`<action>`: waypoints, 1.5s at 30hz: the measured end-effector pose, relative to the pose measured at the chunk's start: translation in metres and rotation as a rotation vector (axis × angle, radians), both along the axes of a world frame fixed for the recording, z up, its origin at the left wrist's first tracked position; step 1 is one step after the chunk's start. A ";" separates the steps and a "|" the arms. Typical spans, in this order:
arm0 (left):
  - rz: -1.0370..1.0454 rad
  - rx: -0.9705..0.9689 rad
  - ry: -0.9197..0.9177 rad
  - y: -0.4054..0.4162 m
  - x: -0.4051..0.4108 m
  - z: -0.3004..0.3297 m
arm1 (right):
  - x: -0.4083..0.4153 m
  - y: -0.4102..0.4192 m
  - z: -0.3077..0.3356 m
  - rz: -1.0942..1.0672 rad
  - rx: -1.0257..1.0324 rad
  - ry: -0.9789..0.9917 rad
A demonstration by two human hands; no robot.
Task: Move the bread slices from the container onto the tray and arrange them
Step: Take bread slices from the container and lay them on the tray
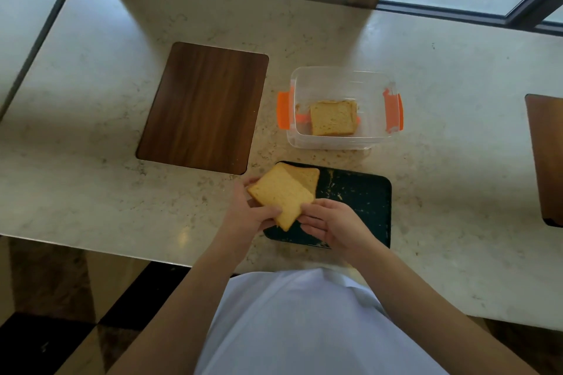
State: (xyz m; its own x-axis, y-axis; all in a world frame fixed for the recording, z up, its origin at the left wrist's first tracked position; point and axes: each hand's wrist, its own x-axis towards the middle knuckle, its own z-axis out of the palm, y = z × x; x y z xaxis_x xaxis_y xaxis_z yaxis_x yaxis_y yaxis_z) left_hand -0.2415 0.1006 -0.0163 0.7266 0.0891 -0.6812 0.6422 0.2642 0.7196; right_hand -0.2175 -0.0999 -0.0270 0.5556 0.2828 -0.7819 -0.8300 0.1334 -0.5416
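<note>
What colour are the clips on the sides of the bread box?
Orange. The clips on the clear container show best in the head view.

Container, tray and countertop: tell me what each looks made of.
Container: clear, glossy plastic by its see-through walls, with orange plastic clips. Tray: dark and matte, probably plastic or coated metal; the speckles may be crumbs. Countertop: polished beige stone or stone-look, judging by its veining and reflected light.

a white shirt (304, 323); forearms bare, no sleeves visible.

bare tray (359, 201) right half; open-topped container (341, 82) just beyond
</note>
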 end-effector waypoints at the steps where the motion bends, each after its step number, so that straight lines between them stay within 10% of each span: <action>1: -0.057 0.066 -0.019 -0.002 0.000 0.001 | 0.001 -0.002 0.001 -0.012 -0.034 -0.014; 20: -0.390 0.460 0.153 -0.003 -0.017 -0.029 | -0.002 -0.006 -0.025 0.242 -0.573 -0.178; 45: -0.590 0.650 0.008 -0.012 -0.011 -0.029 | -0.010 0.005 -0.028 0.432 -0.668 -0.206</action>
